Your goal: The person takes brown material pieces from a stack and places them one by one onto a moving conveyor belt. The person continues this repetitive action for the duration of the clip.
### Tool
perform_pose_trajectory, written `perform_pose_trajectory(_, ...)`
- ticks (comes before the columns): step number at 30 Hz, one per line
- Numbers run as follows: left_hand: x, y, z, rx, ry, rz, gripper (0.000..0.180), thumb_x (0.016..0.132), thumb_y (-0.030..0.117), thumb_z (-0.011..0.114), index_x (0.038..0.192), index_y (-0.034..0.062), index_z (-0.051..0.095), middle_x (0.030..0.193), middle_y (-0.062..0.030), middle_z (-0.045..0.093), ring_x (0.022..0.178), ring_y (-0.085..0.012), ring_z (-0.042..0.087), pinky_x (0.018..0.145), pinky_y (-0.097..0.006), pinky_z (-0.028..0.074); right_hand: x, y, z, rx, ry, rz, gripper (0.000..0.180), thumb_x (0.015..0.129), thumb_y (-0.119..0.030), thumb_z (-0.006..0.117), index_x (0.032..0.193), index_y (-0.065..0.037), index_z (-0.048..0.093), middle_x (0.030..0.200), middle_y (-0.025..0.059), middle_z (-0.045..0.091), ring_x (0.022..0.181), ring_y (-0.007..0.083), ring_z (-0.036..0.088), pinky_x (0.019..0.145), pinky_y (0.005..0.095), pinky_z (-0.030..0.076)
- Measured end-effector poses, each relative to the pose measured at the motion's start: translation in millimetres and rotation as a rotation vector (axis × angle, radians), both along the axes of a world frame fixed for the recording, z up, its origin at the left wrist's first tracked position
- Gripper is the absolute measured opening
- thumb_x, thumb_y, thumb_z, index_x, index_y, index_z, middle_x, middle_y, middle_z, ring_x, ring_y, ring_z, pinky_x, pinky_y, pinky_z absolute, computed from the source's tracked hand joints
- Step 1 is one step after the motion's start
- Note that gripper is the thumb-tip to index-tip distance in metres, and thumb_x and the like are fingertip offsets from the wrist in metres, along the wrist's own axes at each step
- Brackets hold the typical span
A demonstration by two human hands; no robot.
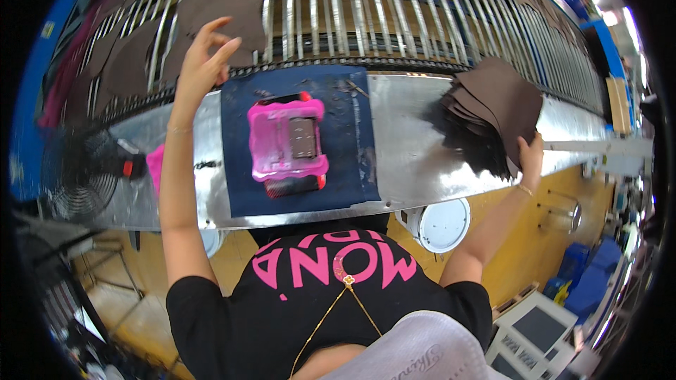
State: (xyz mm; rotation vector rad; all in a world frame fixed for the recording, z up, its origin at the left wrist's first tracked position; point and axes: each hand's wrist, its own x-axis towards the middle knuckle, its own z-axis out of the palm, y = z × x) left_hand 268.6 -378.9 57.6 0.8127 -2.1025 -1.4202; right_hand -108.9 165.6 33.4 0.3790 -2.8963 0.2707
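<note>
Steel surface (pixel 415 148) runs beside a roller conveyor (pixel 394 14), on which several brown cut pieces (pixel 225 7) already lie in a row toward the left. Left hand (pixel 204 63), fingers spread and grip released, hovers over the conveyor's near edge just beside one such piece, holding nothing. Right hand (pixel 529 158) clasps the lower edge of a fanned stack (pixel 493 116) of the same brown pieces resting on the surface, so a good share appears laid out while a thick stack remains. Between the hands, a dark blue mat (pixel 352 141) carries a pink tool (pixel 287 139), untouched. At far left stands a fan (pixel 81 172); a white bucket (pixel 440 225) sits below the surface. Nothing blocks the conveyor.
</note>
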Motion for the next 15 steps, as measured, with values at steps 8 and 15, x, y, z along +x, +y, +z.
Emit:
perform_pose_trajectory(8, -12, 54, 43, -0.086, 0.077, -0.204, 0.038, 0.088, 0.02, 0.063, 0.124, 0.0102, 0.054, 0.089, 0.0014, 0.057, 0.064, -0.0059, 0.056, 0.049, -0.018, 0.042, 111, -102, 114, -0.894, -0.069, 0.35, 0.037, 0.093, -0.022, 0.056, 0.122, -0.003, 0.042, 0.103, 0.0144, 0.062, 0.083, 0.0142, 0.062, 0.065, 0.0244, 0.054)
perform_pose_trajectory(15, 0, 66, 67, 0.133, 0.243, -0.238, 0.063, 0.086, 0.024, 0.064, 0.138, 0.0025, 0.035, 0.091, -0.0131, 0.064, 0.071, -0.0179, 0.067, 0.054, -0.023, 0.052, 180, -216, 94, -1.246, -0.206, 0.697, 0.036, 0.089, -0.013, 0.062, 0.116, -0.002, 0.042, 0.104, 0.0115, 0.057, 0.089, 0.0154, 0.055, 0.073, 0.0245, 0.047)
